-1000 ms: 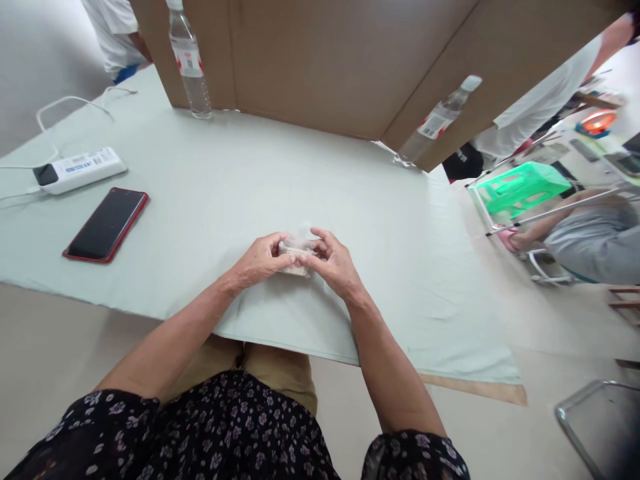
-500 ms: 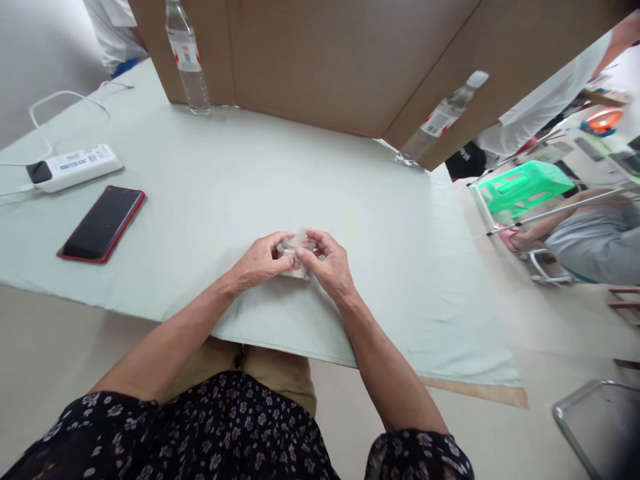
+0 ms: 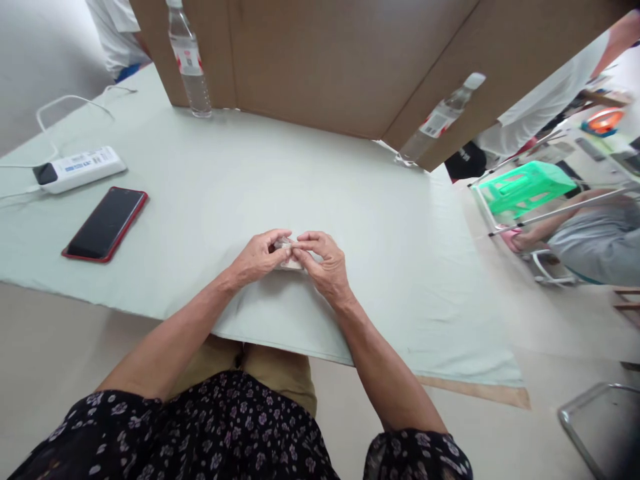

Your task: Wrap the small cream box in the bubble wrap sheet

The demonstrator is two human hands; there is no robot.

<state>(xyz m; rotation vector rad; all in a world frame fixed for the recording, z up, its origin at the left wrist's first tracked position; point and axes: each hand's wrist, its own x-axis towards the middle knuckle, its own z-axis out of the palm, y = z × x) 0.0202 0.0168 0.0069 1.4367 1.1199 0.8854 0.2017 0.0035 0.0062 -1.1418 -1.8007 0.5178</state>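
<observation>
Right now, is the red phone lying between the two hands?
No, the red phone lies far out beside the left hand, near the power strip.

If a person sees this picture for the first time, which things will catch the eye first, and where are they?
First come the left hand and right hand, meeting at the table's middle and pinching a small clear packet between their fingertips. Next is the red-edged phone lying flat at the left on the pale green cloth, just in front of a white power strip. Two water bottles stand against the brown board behind.

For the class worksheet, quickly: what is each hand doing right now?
Left hand: closed on the small clear packet.
Right hand: closed on the same packet, fingertips meeting the left's.
</observation>
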